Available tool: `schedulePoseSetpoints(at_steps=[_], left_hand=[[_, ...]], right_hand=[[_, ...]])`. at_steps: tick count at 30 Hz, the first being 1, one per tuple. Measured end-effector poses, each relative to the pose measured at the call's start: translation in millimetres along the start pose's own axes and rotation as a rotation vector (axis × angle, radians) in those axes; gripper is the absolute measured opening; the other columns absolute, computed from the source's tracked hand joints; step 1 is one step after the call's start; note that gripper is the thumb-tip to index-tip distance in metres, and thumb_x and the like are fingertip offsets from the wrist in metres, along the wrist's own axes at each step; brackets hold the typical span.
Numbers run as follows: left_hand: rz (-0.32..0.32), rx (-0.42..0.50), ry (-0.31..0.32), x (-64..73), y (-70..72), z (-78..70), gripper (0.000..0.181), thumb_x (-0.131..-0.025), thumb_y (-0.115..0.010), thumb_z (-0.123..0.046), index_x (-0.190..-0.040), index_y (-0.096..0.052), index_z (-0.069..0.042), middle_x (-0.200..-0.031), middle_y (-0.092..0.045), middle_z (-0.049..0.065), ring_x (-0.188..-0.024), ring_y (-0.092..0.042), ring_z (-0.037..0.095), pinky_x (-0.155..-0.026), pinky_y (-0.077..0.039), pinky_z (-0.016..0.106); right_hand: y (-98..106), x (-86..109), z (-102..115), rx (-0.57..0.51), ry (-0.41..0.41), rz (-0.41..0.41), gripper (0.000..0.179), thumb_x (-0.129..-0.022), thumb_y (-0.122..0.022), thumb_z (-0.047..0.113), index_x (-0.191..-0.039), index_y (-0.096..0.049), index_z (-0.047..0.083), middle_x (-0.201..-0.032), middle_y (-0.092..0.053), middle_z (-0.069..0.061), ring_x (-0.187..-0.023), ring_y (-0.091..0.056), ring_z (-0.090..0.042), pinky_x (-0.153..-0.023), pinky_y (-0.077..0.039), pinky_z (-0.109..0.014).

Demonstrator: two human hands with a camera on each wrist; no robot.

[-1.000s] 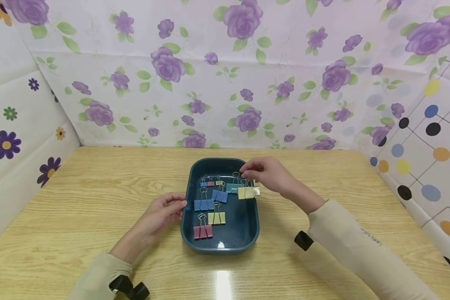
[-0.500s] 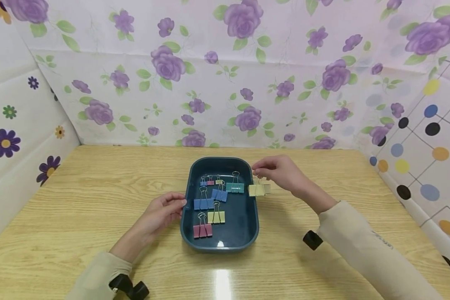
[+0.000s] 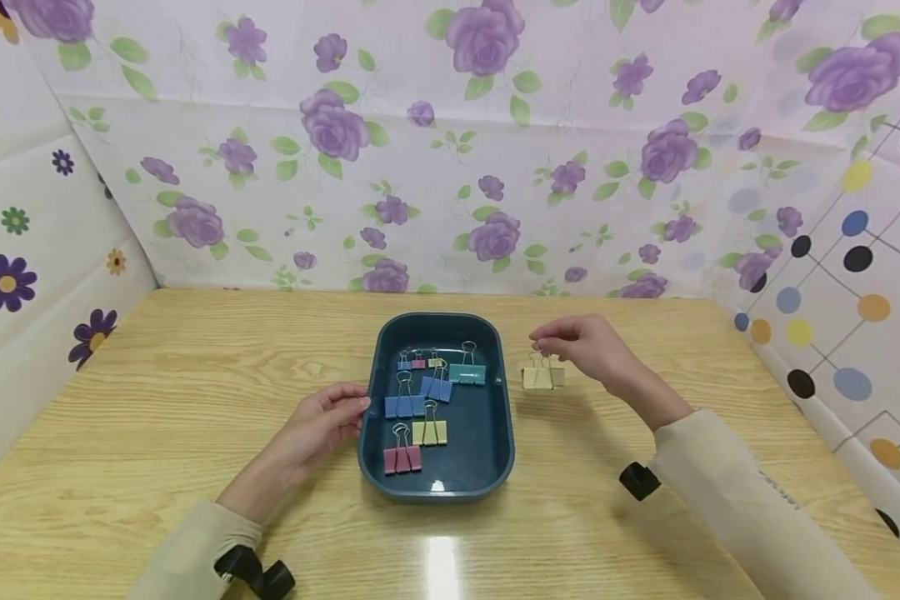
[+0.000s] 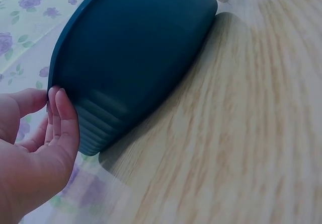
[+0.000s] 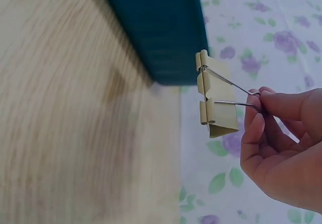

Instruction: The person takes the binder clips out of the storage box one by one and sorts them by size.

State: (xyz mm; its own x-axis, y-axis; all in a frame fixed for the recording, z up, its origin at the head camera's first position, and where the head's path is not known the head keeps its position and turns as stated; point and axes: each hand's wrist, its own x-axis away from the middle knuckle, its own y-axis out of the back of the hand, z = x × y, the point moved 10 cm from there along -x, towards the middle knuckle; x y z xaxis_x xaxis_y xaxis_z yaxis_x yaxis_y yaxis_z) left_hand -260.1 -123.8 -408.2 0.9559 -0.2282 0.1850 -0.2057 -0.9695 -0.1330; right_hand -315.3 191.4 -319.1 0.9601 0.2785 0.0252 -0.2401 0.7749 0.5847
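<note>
My right hand (image 3: pixel 588 346) pinches a large pale yellow binder clip (image 5: pixel 220 95) by its wire handle. The clip hangs to the right of the dark teal tray (image 3: pixel 453 487), apart from it. At the tray's left side my left hand (image 3: pixel 326 425) pinches the rim between thumb and fingers. Inside the tray are a teal binder clip (image 3: pixel 467 374), a blue binder clip (image 3: pixel 405 407), another blue clip (image 3: pixel 437 388), a smaller yellow clip (image 3: pixel 429 432) and a pink clip (image 3: pixel 402 460). Tiny clips (image 3: pixel 418 363) lie near the back.
The tray stands on a wood-grain table (image 3: pixel 217 375). A flowered cloth wall (image 3: pixel 420 200) rises behind the table, with patterned cloth on the left and right sides. Black wrist mounts (image 3: pixel 639 481) sit by both sleeves.
My right hand has moved right with the yellow binder clip, from over the tray's right rim to beyond it. The left hand and the tray have stayed in place.
</note>
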Motion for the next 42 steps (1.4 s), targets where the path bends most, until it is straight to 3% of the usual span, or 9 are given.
schedulePoseSetpoints(at_steps=[8,20,33,42], left_hand=[[-0.001,0.014,-0.007,-0.3,0.8,0.3,0.027,-0.097,-0.057,-0.008,-0.116,-0.051,0.010,-0.091,-0.062,0.003,-0.079,-0.057,0.013,-0.076,-0.051,0.026],[-0.001,0.005,0.001,0.5,0.7,0.7,0.030,-0.097,-0.057,-0.009,-0.119,-0.050,0.010,-0.095,-0.061,0.005,-0.081,-0.057,0.013,-0.078,-0.051,0.026],[-0.004,0.006,0.008,1.1,0.8,0.7,0.033,-0.098,-0.057,-0.011,-0.121,-0.048,0.011,-0.097,-0.062,0.007,-0.081,-0.057,0.013,-0.078,-0.051,0.026],[0.010,0.025,-0.005,1.7,-2.4,-0.8,0.030,-0.098,-0.055,-0.007,-0.119,-0.048,0.013,-0.093,-0.061,0.006,-0.079,-0.057,0.012,-0.075,-0.051,0.025]], right_hand=[[-7.6,-7.6,-24.9,-0.034,-0.025,-0.020,0.025,-0.097,-0.059,0.010,-0.117,-0.066,-0.003,-0.108,-0.067,-0.020,-0.098,-0.062,-0.031,-0.079,-0.048,-0.047],[-17.5,-26.7,-47.0,0.002,-0.041,-0.004,0.024,-0.097,-0.058,0.008,-0.115,-0.065,-0.006,-0.104,-0.069,-0.018,-0.095,-0.065,-0.030,-0.081,-0.050,-0.046],[-21.2,-34.8,-51.4,0.011,-0.062,0.016,0.024,-0.097,-0.058,0.009,-0.116,-0.065,-0.005,-0.104,-0.069,-0.013,-0.095,-0.063,-0.025,-0.079,-0.050,-0.042],[-19.1,-33.5,-54.1,-0.005,-0.080,0.024,0.035,-0.100,-0.054,0.020,-0.124,-0.060,-0.005,-0.114,-0.063,-0.019,-0.106,-0.058,-0.031,-0.085,-0.051,-0.044]])
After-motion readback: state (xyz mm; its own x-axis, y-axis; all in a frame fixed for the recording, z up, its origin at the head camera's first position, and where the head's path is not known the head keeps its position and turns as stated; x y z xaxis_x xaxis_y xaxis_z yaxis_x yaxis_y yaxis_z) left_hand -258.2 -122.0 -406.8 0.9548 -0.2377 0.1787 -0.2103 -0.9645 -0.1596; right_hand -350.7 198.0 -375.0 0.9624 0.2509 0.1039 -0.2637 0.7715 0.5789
